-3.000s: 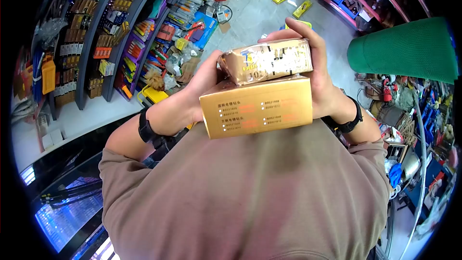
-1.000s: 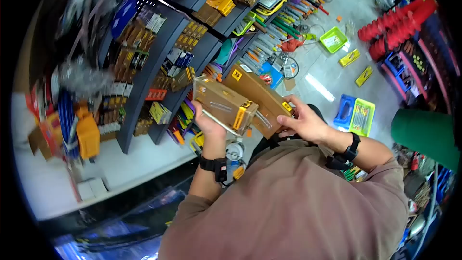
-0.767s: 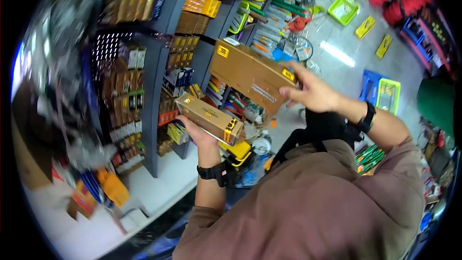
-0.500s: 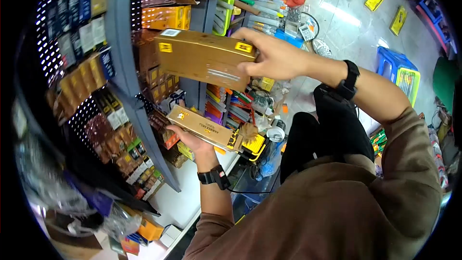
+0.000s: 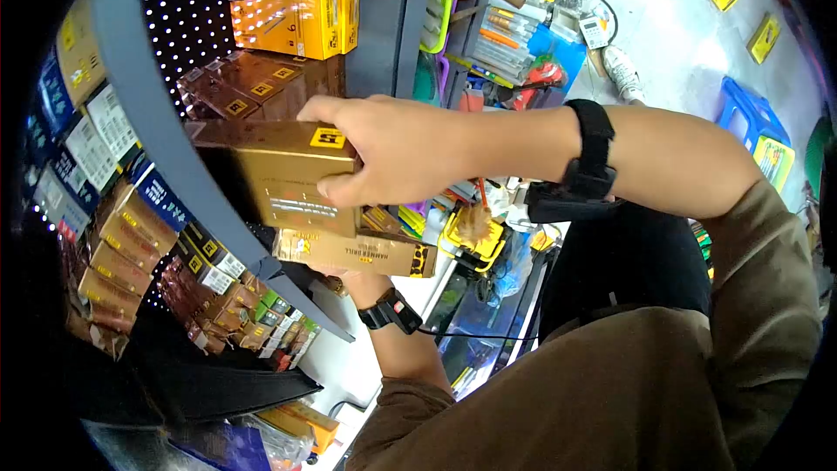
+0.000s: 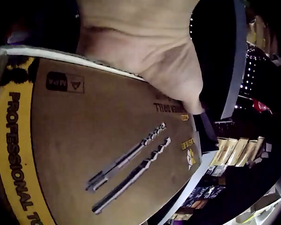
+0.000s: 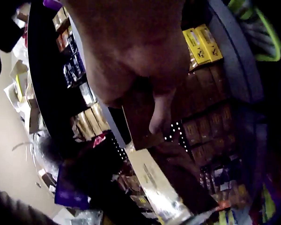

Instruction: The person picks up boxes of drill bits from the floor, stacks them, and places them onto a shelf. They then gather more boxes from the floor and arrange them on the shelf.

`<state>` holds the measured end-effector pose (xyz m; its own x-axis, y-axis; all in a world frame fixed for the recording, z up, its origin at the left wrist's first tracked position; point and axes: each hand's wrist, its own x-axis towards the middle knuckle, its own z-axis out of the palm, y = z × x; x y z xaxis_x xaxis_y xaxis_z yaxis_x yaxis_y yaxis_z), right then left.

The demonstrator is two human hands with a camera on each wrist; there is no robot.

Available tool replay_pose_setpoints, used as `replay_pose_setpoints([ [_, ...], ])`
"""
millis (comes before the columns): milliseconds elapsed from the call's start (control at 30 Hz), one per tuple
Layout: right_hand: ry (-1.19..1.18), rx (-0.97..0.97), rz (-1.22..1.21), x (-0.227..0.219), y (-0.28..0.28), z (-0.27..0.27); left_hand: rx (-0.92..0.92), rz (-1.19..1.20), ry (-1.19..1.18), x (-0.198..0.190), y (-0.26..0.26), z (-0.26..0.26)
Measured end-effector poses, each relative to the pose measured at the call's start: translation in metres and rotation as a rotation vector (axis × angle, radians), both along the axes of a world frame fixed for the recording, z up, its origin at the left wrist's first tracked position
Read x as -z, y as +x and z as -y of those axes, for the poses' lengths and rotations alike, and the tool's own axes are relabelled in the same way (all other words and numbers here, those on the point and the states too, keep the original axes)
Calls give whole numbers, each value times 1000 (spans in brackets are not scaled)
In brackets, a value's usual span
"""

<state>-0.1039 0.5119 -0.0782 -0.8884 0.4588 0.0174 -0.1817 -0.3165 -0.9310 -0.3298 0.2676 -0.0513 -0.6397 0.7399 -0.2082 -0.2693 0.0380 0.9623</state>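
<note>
Gripping a gold box (image 5: 292,179) by one end, R hand (image 5: 392,150) aims its long axis at shelf (image 5: 379,44), w/ L hand (image 6: 161,63) clasping a drill box (image 5: 359,251), approx. parallel, below.

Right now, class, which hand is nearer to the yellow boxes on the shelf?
Right. The right hand grips a brown box below the yellow boxes in the head view; the left hand, holding a drill box, is farther below.
</note>
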Motion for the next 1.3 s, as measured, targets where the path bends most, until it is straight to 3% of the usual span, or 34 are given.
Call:
replay_pose_setpoints([
  [100, -176, -83, 23, -3, 2, 10, 240, 444, 210, -4, -3, 11],
  [133, -27, 33, 44, -5, -3, 20, 311, 540, 241, -6, -6, 10],
  [167, -44, 36, 29, -5, -7, 28, 360, 604, 249, -6, -11, 11],
  [300, -150, 61, 57, -17, -21, 47, 479, 737, 249, -7, -28, 8],
  [367, -108, 309, -75, -21, -35, 54, 524, 775, 239, -7, -33, 6],
  [433, -89, 289, -71, -23, -50, 48, 549, 804, 228, -8, -37, 5],
  [500, 78, 344, -243, -21, -68, 35, 568, 817, 225, -8, -42, 3],
  [567, 11, 290, -301, -19, -83, 17, 589, 828, 224, -7, -44, -1],
  [633, 291, -71, -220, -19, -92, -7, 605, 841, 227, -3, -47, -6],
  [667, 296, -80, -216, -19, -98, -8, 608, 848, 231, 0, -48, -8],
  [767, 652, 608, 77, -13, -130, 4, 610, 852, 241, 8, -54, -11],
  [800, 645, 873, 123, -12, -157, 6, 613, 853, 246, 10, -56, -15],
  [833, 648, 875, 122, -8, -158, 0, 620, 852, 248, 12, -57, -20],
  [900, 868, 797, 52, -3, -158, -11, 639, 837, 254, 17, -59, -25],
  [933, 878, 659, 104, -11, -156, -19, 646, 841, 254, 18, -60, -28],
  [967, 883, 658, 106, -11, -164, -23, 657, 829, 261, 20, -62, -33],
  [1000, 830, 622, 82, -11, -172, -28, 655, 931, 161, 15, -61, -40],
  [1067, 772, 582, 61, 0, -181, -34, 569, 922, 191, 18, -63, -36],
  [1133, 555, 267, -114, 22, -178, -42, 397, 901, 247, 22, -58, -34],
  [1167, 557, 265, -112, 35, -172, -41, 397, 904, 250, 24, -51, -36],
  [1233, 652, 433, -155, 67, -169, -29, 528, 689, 163, 19, -24, -68],
  [1300, 734, 488, -125, 76, -181, -25, 575, 677, 106, 14, -22, -87],
])
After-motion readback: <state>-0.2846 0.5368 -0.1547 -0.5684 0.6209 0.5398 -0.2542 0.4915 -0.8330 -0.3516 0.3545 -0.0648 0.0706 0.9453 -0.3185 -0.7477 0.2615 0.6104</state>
